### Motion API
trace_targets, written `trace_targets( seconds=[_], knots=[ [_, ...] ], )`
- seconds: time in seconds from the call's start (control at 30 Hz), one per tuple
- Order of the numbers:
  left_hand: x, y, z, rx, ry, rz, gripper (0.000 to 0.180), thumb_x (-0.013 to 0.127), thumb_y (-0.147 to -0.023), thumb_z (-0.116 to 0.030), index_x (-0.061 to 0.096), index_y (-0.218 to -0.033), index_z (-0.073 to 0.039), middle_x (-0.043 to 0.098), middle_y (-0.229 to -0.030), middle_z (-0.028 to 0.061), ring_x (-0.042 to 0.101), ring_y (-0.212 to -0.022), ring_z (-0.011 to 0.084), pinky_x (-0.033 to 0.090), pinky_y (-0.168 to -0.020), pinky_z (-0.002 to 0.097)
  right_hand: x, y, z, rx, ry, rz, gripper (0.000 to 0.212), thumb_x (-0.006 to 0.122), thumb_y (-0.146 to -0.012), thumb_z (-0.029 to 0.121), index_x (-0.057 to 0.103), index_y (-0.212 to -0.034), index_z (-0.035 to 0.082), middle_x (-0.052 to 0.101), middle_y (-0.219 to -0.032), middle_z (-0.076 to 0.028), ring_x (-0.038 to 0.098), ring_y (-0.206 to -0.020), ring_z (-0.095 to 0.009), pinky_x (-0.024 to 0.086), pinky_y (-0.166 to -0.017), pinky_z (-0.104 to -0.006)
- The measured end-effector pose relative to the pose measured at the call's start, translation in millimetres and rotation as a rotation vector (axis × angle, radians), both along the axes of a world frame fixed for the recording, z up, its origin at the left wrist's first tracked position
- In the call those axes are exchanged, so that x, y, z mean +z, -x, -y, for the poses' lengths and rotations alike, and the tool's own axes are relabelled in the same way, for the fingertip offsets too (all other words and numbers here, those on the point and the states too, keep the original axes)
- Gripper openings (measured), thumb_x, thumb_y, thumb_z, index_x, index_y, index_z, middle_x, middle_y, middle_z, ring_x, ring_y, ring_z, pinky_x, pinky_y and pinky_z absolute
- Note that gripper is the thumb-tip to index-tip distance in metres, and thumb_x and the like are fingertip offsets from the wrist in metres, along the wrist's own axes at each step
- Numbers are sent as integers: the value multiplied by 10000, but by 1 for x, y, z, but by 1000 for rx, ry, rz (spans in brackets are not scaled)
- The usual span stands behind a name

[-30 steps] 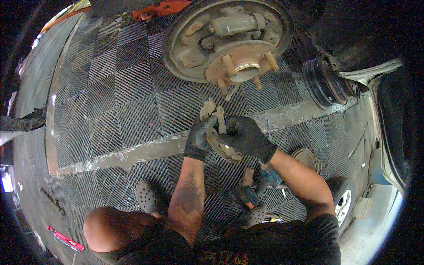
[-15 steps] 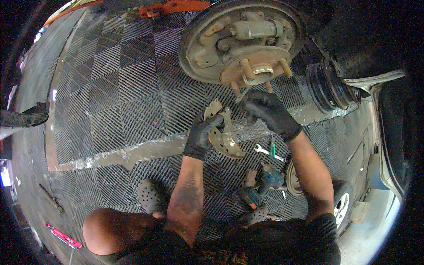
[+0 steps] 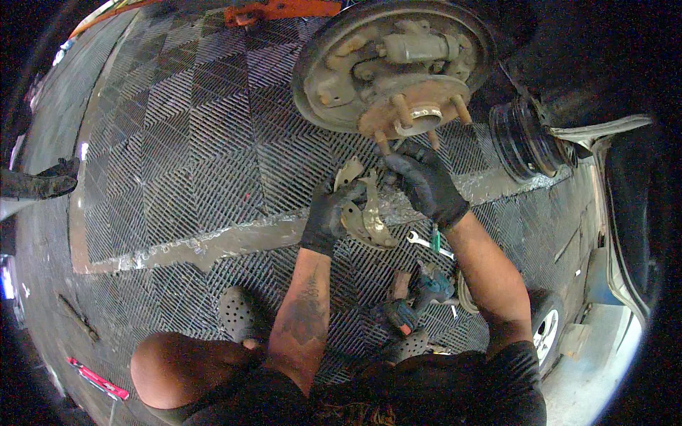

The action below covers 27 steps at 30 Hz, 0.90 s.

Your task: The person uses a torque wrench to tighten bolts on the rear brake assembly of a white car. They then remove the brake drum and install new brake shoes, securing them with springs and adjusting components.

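Observation:
My left hand (image 3: 325, 219), in a black glove, is closed around a curved tan metal brake shoe (image 3: 371, 228). Whether a second shoe is in the same grip I cannot tell. To the right of the shoe, my gloved right hand (image 3: 432, 186) is raised with its fingers curled together. Anything between those fingertips is too dark to make out. Just above this hand is the rusty wheel hub (image 3: 378, 122) with its studs. Behind the hub stands the round brake backing plate (image 3: 320, 89), with a grey wheel cylinder (image 3: 423, 48) across its upper part.
Below my hands lie a wrench (image 3: 420, 241), a green-handled tool (image 3: 436, 238) and a cordless power tool (image 3: 432, 285) on the ribbed floor tiles. A black wheel rim (image 3: 522, 145) is at the right; a tyred wheel (image 3: 547, 332) sits lower. An orange metal arm (image 3: 284, 10) crosses the top.
My right hand has come slightly left and turned, its fingers now nearer the shoe. The left hand has tilted the shoe a little and shifted slightly right.

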<state>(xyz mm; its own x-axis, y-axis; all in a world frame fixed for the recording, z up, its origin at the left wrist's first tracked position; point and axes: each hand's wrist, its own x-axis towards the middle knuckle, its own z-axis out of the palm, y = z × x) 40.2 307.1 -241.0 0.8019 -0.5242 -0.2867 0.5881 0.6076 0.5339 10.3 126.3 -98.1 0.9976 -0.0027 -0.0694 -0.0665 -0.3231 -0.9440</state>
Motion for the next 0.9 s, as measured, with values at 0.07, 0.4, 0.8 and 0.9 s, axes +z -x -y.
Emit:
trace_targets(
  seconds=[0.07, 0.4, 0.8, 0.9],
  knots=[
    [9, 0, 0, -32, -62, 3, 392, 707, -904, -21, 645, -1290, -5, 726, -1121, 90, 714, -945, 196, 590, -825, 335, 1, 0, -1, -88, -123, -141, 262, 697, -985, 275, 676, -965, 14, 631, -871, -34, 602, -781, -133, 504, -713, -303],
    [43, 10, 10, -62, -122, 78, 357, 733, -904, -83, 668, -1247, -8, 722, -1082, 72, 699, -890, 166, 578, -787, 329, 5, -2, 14, -132, 204, 35, 221, 710, -969, 239, 695, -965, 18, 655, -829, -34, 584, -747, -134, 498, -695, -331],
    [41, 2, 15, 15, -74, 114, 357, 745, -881, -85, 673, -1225, -23, 719, -1055, 51, 691, -904, 154, 566, -805, 309, 20, -7, 18, -142, 185, -1, 211, 690, -943, 208, 717, -1035, 20, 705, -861, -49, 654, -741, -153, 522, -629, -312],
    [41, 2, 20, 133, -74, 120, 331, 743, -889, -77, 673, -1210, -36, 717, -1033, 43, 691, -890, 151, 567, -783, 300, 17, -7, 24, 56, 567, 117, 208, 658, -929, 141, 725, -1095, 34, 705, -900, -64, 675, -760, -161, 542, -612, -301]
  ],
)
